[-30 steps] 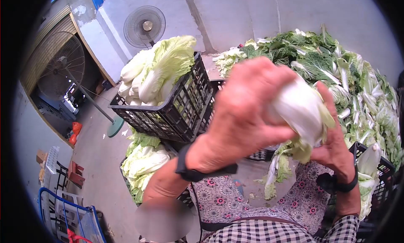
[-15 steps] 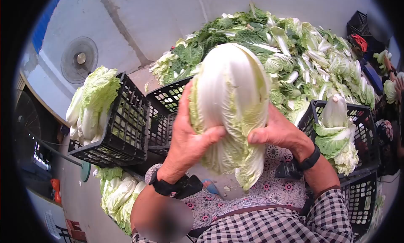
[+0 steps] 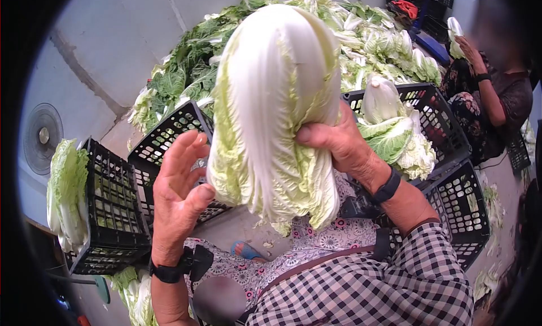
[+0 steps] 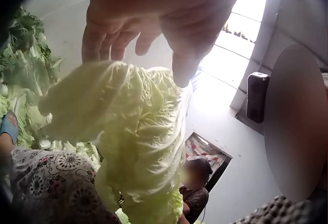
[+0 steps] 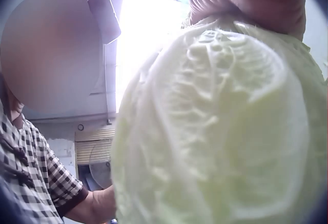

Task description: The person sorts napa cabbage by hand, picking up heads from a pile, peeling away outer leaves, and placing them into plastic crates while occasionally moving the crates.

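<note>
A large napa cabbage (image 3: 276, 100) stands upright in front of me in the head view, white base up and leafy end down. My right hand (image 3: 345, 144) holds it from the right, thumb across the leaves and the other fingers hidden behind. To its left, my left hand (image 3: 178, 199) has its fingers spread and slightly bent, with nothing in its grasp. In the left wrist view the left hand (image 4: 154, 14) hovers over the pale leaves (image 4: 146, 137), fingertips close to their edge. Leaves (image 5: 215, 131) fill most of the right wrist view below the right hand (image 5: 248, 1).
Trimmed leaves form a big pile (image 3: 186, 72) along the wall. At left a black crate (image 3: 116, 213) holds cabbages; another crate (image 3: 161, 137) sits beside it. At right, a cabbage (image 3: 381, 100) rests in a crate (image 3: 446, 120) above a second crate (image 3: 466, 204). Another person (image 3: 491, 94) works beyond.
The cabbage has been turned from tilted to upright, base up. My left hand has come off its left side, while my right hand keeps hold. The head view has swung right.
</note>
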`<state>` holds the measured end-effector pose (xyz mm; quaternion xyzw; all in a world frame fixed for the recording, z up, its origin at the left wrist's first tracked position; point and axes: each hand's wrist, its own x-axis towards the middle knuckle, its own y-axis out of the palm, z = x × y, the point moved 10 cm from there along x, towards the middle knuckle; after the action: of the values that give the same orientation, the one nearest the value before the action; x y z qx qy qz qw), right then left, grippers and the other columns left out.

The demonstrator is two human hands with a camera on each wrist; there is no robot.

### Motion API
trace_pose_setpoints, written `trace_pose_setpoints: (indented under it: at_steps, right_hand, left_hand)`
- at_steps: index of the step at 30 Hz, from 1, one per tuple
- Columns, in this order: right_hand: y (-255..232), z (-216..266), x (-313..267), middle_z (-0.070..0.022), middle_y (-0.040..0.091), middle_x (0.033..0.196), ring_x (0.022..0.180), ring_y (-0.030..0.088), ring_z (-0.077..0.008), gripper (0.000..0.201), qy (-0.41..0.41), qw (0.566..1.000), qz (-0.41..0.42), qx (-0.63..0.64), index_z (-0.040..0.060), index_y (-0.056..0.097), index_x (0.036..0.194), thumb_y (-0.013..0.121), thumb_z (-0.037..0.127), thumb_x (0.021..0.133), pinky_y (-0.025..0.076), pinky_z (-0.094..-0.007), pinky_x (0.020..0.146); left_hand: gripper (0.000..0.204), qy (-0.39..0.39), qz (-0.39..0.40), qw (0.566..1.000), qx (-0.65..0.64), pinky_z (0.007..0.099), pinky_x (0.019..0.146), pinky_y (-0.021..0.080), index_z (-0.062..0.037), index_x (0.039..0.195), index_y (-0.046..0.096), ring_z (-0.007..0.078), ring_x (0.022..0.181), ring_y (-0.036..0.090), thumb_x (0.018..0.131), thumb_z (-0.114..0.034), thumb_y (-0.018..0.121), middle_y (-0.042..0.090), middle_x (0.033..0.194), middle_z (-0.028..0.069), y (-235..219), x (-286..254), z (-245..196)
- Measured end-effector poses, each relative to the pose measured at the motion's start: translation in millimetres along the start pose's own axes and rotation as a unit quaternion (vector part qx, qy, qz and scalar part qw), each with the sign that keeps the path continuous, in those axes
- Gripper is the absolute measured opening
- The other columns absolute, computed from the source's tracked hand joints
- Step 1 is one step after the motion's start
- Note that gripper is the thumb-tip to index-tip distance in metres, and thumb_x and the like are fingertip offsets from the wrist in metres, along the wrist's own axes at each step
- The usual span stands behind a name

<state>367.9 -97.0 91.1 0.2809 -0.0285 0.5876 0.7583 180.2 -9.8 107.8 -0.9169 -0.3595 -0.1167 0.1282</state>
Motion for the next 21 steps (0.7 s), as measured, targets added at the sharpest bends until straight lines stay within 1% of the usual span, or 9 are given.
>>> trace_pose_setpoints:
  at_steps: [2, 4, 6, 10, 12, 14, 16, 18, 21]
  right_hand:
    - [-26, 12, -10, -0.0093, 0.061, 0.108, 0.096, 0.059, -0.0187, 0.049, -0.016, 1.000, -0.023, -0.015, 0.0001, 0.050, 0.116, 0.071, 0.009, 0.073, 0.048, -0.0326, 0.090]
    - [-54, 29, -22, -0.0102, 0.061, 0.106, 0.095, 0.060, -0.0199, 0.046, -0.026, 0.996, -0.079, -0.022, -0.0004, 0.052, 0.115, 0.069, 0.009, 0.073, 0.049, -0.0328, 0.088]
    - [-82, 49, -37, -0.0120, 0.060, 0.107, 0.094, 0.061, -0.0206, 0.048, -0.052, 0.989, -0.132, -0.033, -0.0014, 0.050, 0.117, 0.066, 0.011, 0.074, 0.050, -0.0327, 0.087]
    - [-130, 79, -67, -0.0150, 0.058, 0.111, 0.095, 0.062, -0.0222, 0.052, -0.072, 0.978, -0.195, 0.010, -0.0037, 0.044, 0.123, 0.063, 0.015, 0.079, 0.052, -0.0333, 0.085]
    - [-163, 94, -81, -0.0155, 0.058, 0.111, 0.094, 0.062, -0.0234, 0.049, -0.083, 0.970, -0.228, -0.018, -0.0039, 0.044, 0.123, 0.062, 0.014, 0.081, 0.053, -0.0340, 0.085]
    - [-203, 99, -95, -0.0165, 0.058, 0.112, 0.096, 0.062, -0.0245, 0.046, -0.026, 0.968, -0.247, -0.019, -0.0038, 0.044, 0.123, 0.060, 0.012, 0.083, 0.052, -0.0362, 0.085]
    - [-230, 91, -108, -0.0188, 0.057, 0.115, 0.101, 0.060, -0.0272, 0.045, 0.023, 0.962, -0.268, 0.050, -0.0031, 0.043, 0.125, 0.058, 0.011, 0.085, 0.051, -0.0402, 0.087]
    - [-252, 80, -118, -0.0184, 0.056, 0.117, 0.103, 0.059, -0.0280, 0.047, 0.039, 0.952, -0.288, 0.096, -0.0017, 0.042, 0.126, 0.059, 0.011, 0.085, 0.050, -0.0421, 0.089]
    - [-295, 67, -135, -0.0176, 0.055, 0.120, 0.106, 0.057, -0.0288, 0.047, 0.045, 0.934, -0.341, 0.103, -0.0002, 0.043, 0.127, 0.059, 0.015, 0.086, 0.048, -0.0444, 0.091]
  left_hand:
    - [0.068, -0.026, 0.005, 0.999, 0.031, 0.0326, 0.091, 0.042, -0.0017, 0.128, 0.044, 0.0192, 0.112, 0.050, 0.075, -0.034, 0.072, 0.053, 0.120, 0.0108, -12, -6, 6]
    - [0.052, -0.031, -0.001, 0.999, 0.023, 0.0292, 0.083, 0.045, -0.0023, 0.120, 0.051, 0.0154, 0.097, 0.056, 0.079, -0.030, 0.068, 0.060, 0.107, 0.0077, -22, -11, 7]
    - [0.049, -0.016, -0.001, 0.998, 0.056, 0.0290, 0.078, 0.048, -0.0028, 0.117, 0.053, 0.0162, 0.093, 0.058, 0.082, -0.036, 0.064, 0.061, 0.104, 0.0081, -35, -16, 10]
    - [0.047, -0.026, -0.029, 0.998, 0.043, 0.0297, 0.078, 0.047, -0.0020, 0.114, 0.054, 0.0160, 0.090, 0.059, 0.081, -0.034, 0.065, 0.061, 0.100, 0.0078, -57, -26, 17]
    - [0.048, -0.035, -0.041, 0.998, 0.040, 0.0298, 0.077, 0.048, -0.0020, 0.114, 0.054, 0.0164, 0.089, 0.059, 0.081, -0.035, 0.065, 0.062, 0.099, 0.0079, -65, -30, 23]
    - [0.048, -0.047, -0.059, 0.996, 0.041, 0.0296, 0.076, 0.049, -0.0020, 0.113, 0.054, 0.0166, 0.088, 0.060, 0.081, -0.036, 0.065, 0.062, 0.099, 0.0080, -75, -36, 31]
    - [0.048, -0.055, -0.068, 0.995, 0.039, 0.0292, 0.075, 0.049, -0.0015, 0.113, 0.054, 0.0165, 0.087, 0.060, 0.081, -0.036, 0.065, 0.062, 0.098, 0.0084, -81, -39, 37]
    - [0.048, -0.066, -0.071, 0.995, 0.032, 0.0291, 0.075, 0.049, -0.0012, 0.113, 0.054, 0.0163, 0.087, 0.060, 0.081, -0.037, 0.065, 0.061, 0.098, 0.0086, -85, -41, 45]
    - [0.049, -0.081, -0.055, 0.995, 0.028, 0.0289, 0.075, 0.049, -0.0010, 0.112, 0.054, 0.0160, 0.086, 0.059, 0.081, -0.037, 0.064, 0.061, 0.097, 0.0084, -86, -42, 53]
